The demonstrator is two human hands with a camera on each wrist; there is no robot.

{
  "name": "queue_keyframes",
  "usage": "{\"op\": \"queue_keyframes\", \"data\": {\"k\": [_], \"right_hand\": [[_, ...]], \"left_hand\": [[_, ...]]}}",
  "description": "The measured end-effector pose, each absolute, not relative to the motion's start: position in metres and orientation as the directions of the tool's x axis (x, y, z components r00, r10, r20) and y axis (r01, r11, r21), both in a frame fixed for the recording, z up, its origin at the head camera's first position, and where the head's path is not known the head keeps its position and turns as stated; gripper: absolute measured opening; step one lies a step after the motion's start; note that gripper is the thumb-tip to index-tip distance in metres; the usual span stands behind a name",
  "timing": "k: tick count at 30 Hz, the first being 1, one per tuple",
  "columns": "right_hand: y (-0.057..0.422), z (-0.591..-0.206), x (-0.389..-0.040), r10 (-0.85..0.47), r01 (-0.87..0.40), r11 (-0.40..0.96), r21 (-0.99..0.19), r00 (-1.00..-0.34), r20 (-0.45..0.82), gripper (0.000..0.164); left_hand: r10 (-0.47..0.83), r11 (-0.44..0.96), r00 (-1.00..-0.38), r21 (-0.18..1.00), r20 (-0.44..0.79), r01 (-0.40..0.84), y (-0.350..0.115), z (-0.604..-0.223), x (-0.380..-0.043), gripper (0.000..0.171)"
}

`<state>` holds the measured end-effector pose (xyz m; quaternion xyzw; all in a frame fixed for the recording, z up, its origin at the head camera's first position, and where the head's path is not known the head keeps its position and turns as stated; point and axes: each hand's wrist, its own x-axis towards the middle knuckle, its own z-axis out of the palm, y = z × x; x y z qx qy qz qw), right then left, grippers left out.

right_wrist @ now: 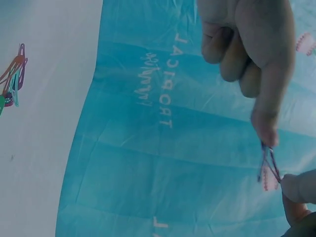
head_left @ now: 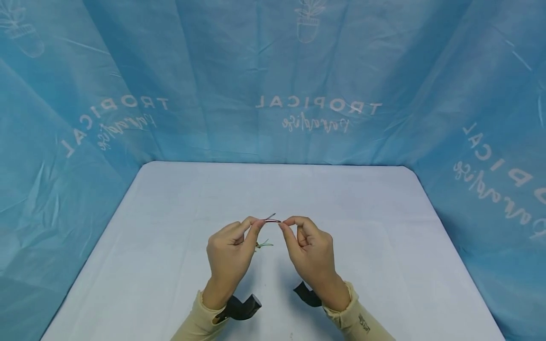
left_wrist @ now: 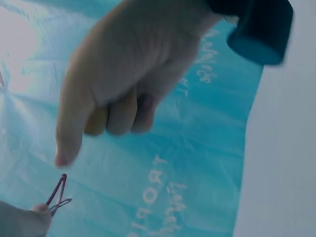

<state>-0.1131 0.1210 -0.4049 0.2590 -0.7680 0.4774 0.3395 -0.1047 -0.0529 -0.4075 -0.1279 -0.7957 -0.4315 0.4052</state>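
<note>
A dark reddish snap hair clip spans the gap between both hands, above the table, with its narrow prong raised from the frame. My left hand pinches one end between thumb and index finger. At the other end, my right hand holds it by the thumb and index fingertips. The clip shows as a slim V in the right wrist view. Below, on the table, a small pile of colourful snap hair clips lies partly behind my left hand in the head view.
A white table stretches out in front, closed in by blue printed curtains at the back and sides. Black tube-like mounts jut inward from both wrists, below the hands.
</note>
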Motion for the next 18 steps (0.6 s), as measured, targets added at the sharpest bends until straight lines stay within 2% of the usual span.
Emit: {"op": "queue_keyframes", "data": {"k": [3, 7, 9, 13, 18], "right_hand": [[0.125, -0.408, -0.113, -0.101, -0.706, 0.436, -0.558, -0.655, 0.749, 0.013], [0.138, -0.414, -0.115, -0.154, -0.657, 0.529, -0.537, -0.696, 0.701, 0.011], [0.145, -0.418, -0.117, -0.177, -0.624, 0.597, -0.505, -0.716, 0.675, 0.01], [0.16, -0.428, -0.12, -0.192, -0.569, 0.705, -0.423, -0.727, 0.659, 0.01], [0.171, -0.441, -0.119, -0.173, -0.523, 0.764, -0.378, -0.731, 0.66, 0.011]], "left_hand": [[-0.155, 0.613, -0.73, 0.645, 0.665, 0.457, -0.064, -0.419, -0.108, 0.012], [-0.147, 0.66, -0.885, 0.71, 0.441, 0.244, -0.08, -0.441, -0.114, 0.02], [-0.135, 0.693, -0.938, 0.707, 0.32, 0.141, -0.085, -0.454, -0.116, 0.024], [-0.103, 0.778, -0.98, 0.628, 0.173, 0.029, -0.089, -0.477, -0.121, 0.026], [-0.041, 0.873, -0.982, 0.484, 0.187, 0.056, -0.09, -0.494, -0.12, 0.018]]}}
